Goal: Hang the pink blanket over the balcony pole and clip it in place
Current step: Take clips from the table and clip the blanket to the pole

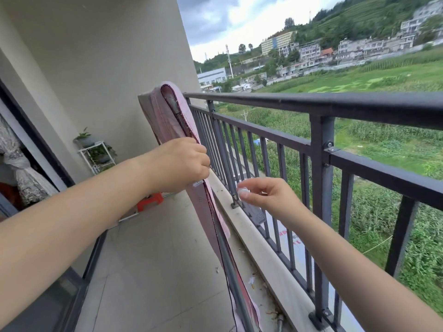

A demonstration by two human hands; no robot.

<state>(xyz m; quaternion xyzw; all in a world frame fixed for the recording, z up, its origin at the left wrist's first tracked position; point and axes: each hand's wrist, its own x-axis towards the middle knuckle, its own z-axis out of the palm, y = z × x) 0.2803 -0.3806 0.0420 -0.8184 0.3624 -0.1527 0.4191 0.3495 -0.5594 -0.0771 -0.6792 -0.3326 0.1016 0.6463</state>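
I see the dark balcony railing [311,104] running along my right. The pink blanket [203,202] hangs folded over a pole just inside it. My left hand [182,164] is closed, fingers gripping the blanket's edge beside a white clip [198,183]. My right hand [268,195] pinches something small and clear [243,191], perhaps another clip.

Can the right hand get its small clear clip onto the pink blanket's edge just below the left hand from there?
Probably yes: the right hand and clear clip face the pink blanket across open air; the left hand grips higher.
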